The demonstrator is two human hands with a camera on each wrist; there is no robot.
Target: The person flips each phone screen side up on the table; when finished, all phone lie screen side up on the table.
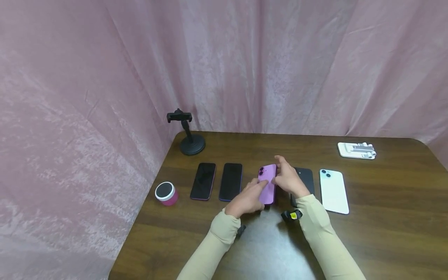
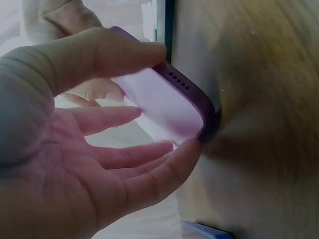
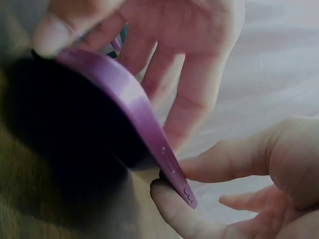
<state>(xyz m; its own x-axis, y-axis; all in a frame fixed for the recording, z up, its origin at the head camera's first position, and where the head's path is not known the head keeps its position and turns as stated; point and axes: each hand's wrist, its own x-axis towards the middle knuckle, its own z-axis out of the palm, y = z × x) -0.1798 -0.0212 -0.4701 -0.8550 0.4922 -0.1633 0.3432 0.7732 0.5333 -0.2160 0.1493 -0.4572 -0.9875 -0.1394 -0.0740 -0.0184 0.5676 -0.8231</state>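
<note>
A light purple smartphone [image 1: 268, 170] has its camera side up, its dark screen side [image 3: 70, 119] turned toward the table. My left hand [image 1: 245, 199] holds it near the lower end; in the left wrist view its thumb and a finger press opposite corners. On the far right side, my right hand [image 1: 290, 179] pinches an edge between thumb and index finger, best seen in the right wrist view. The phone looks tilted; whether any part touches the wood is hard to tell. Beside my right hand lies a dark phone [image 1: 305, 177], partly covered by that wrist.
Two black-screened phones [image 1: 203, 181] lie to the left, with a white phone [image 1: 334, 192] at right. A pink-and-white round jar [image 1: 169, 198] stands near the left edge. A black phone stand [image 1: 192, 144] and a folded white stand [image 1: 353, 151] sit at the back before the curtain.
</note>
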